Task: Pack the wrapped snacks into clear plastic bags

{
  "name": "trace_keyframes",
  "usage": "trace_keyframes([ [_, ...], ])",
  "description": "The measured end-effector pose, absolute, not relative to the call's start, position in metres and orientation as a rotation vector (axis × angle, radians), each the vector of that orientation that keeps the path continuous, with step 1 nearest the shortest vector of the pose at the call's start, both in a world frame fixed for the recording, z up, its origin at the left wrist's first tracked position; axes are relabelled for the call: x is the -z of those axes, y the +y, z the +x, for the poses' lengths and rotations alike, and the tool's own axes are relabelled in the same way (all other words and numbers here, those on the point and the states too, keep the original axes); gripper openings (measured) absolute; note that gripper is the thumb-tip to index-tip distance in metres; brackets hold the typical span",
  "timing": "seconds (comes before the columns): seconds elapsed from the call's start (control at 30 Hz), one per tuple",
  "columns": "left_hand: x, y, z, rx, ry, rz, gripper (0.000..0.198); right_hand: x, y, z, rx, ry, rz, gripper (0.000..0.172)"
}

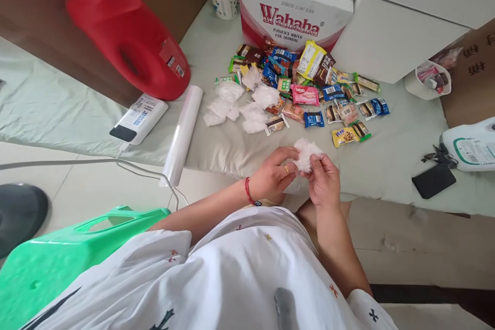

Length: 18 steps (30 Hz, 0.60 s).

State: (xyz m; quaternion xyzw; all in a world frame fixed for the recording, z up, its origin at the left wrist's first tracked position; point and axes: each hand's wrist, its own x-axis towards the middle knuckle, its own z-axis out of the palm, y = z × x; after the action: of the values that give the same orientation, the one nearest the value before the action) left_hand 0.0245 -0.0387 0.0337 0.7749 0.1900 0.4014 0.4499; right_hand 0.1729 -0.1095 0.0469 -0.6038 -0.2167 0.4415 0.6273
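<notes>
Between my two hands, over the near edge of the covered surface, is a crumpled bundle of thin white plastic [307,154]. My left hand [276,171], with a ring and a red bracelet, has its bent fingers closed on the bundle's left side. Thumb and fingers of my right hand [325,178] pinch the right side. Several similar crumpled bundles [253,113] lie just beyond, to the left. Beside them spreads a pile of small wrapped snacks, including a pink packet [305,95], a blue packet [313,119] and a yellow cookie packet [346,136].
A Wahaba-printed white and red carton [290,15] stands behind the snacks. At left are a red jug [131,36], a white power bank [141,117] and a clear plastic roll [183,134]. A black case [433,181] and white bottle [472,147] lie right. A green stool [73,247] stands below.
</notes>
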Motion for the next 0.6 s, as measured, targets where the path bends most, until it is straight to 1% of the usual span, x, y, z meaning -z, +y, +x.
trace_keyframes([
  [0.03,-0.034,-0.039,0.024,-1.002,0.47,1.923,0.012,-0.043,-0.112,0.173,-0.987,-0.504,-1.379,0.046],
  [0.13,-0.032,-0.041,0.026,-1.017,0.618,1.872,0.024,-0.032,-0.123,0.174,-0.996,-0.605,-1.396,0.041],
  [0.27,-0.024,-0.041,0.036,-0.948,0.753,1.699,0.021,-0.025,-0.132,0.177,-1.006,-0.622,-1.434,0.039],
  [0.5,-0.012,-0.022,0.039,-0.852,0.805,0.832,0.039,-0.023,-0.144,0.198,-1.042,-0.456,-1.395,0.045],
  [0.6,-0.015,-0.014,0.033,-0.871,0.813,0.685,0.041,-0.02,-0.152,0.203,-1.018,-0.451,-1.42,0.043],
])
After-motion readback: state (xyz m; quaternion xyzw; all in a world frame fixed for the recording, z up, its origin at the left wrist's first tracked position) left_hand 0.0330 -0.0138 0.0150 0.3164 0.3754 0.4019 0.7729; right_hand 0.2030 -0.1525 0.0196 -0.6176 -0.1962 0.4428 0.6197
